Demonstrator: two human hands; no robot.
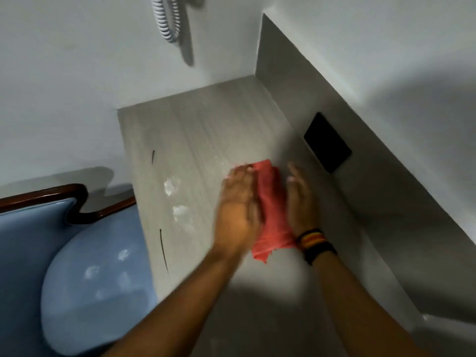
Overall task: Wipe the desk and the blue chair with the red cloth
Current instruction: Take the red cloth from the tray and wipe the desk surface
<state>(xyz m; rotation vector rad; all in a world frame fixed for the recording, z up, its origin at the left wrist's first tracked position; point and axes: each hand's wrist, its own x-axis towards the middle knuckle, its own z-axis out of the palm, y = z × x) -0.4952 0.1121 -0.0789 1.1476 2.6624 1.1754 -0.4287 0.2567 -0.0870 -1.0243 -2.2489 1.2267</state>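
The red cloth (271,210) lies bunched lengthwise on the grey wood-grain desk (201,130). My left hand (239,202) presses flat against its left side and my right hand (300,199) against its right side, so the cloth is squeezed between both palms. White powdery smears (171,186) mark the desk just left of my hands. The blue chair (98,287) stands at the lower left against the desk edge, with pale smudges (108,274) on its seat. My left hand is motion-blurred.
A black rectangular panel (327,143) is set in the grey side wall right of the desk. A coiled white cord (166,19) hangs on the back wall. The chair has a dark wooden frame (64,191). Two thin dark marks (163,249) run along the desk's left edge.
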